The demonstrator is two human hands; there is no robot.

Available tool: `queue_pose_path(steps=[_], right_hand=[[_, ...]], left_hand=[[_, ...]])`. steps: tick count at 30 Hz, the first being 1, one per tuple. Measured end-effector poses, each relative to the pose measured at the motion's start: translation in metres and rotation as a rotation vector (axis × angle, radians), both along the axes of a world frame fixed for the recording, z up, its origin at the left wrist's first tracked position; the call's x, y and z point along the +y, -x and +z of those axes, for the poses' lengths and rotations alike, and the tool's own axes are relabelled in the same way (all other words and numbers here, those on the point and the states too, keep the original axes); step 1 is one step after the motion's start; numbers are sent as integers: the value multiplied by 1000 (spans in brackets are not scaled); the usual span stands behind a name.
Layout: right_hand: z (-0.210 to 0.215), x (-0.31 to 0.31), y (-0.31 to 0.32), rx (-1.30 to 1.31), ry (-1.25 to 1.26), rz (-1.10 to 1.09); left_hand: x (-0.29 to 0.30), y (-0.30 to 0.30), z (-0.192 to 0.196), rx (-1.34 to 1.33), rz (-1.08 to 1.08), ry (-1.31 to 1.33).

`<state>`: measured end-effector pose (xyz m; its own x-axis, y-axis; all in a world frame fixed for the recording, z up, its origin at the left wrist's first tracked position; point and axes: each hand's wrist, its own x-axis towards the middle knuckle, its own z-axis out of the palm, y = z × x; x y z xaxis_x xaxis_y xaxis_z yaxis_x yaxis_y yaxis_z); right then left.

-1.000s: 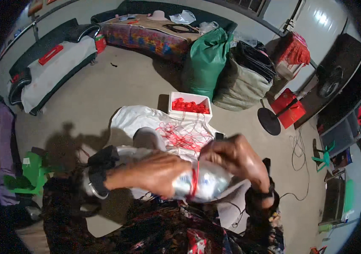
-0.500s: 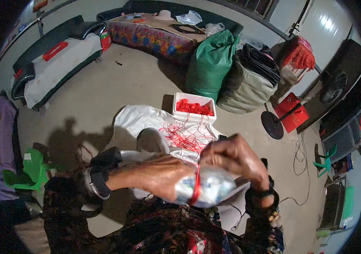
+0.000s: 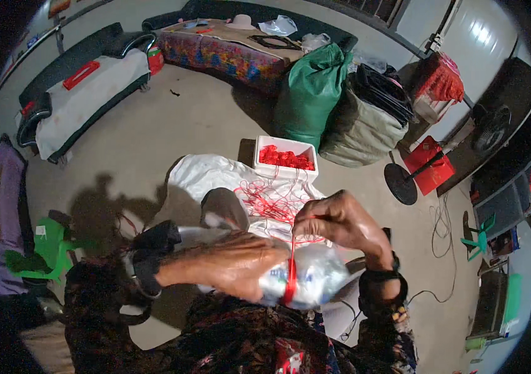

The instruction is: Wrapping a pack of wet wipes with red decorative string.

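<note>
In the head view, the left hand [image 3: 231, 262] is clamped on the near-left end of a shiny plastic-wrapped bundle [image 3: 318, 274], held low before the person's body, toward six o'clock from the picture's centre. A red cord [image 3: 291, 282] circles its middle; the right hand [image 3: 337, 221], at the bundle's one o'clock, pinches this cord between closed fingertips, pulled upward. Toward the bundle's eleven o'clock, a red cord tangle [image 3: 265, 202] lies on a white sheet [image 3: 195, 171]; beyond, toward twelve, stands a white box [image 3: 264, 169].
</note>
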<state>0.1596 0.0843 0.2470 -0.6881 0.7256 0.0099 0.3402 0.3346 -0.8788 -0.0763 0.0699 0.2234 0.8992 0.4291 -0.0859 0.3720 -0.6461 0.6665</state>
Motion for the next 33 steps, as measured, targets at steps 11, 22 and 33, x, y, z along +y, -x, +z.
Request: queue_pose_path(steps=[11, 22, 33], right_hand=[[10, -38, 10, -62, -376, 121], [-96, -46, -12, 135, 203, -3], [-52, -5, -15, 311, 394, -164]], left_hand=[[32, 22, -7, 250, 228, -178], [53, 30, 16, -220, 373, 577], [10, -4, 6, -301, -137, 123]])
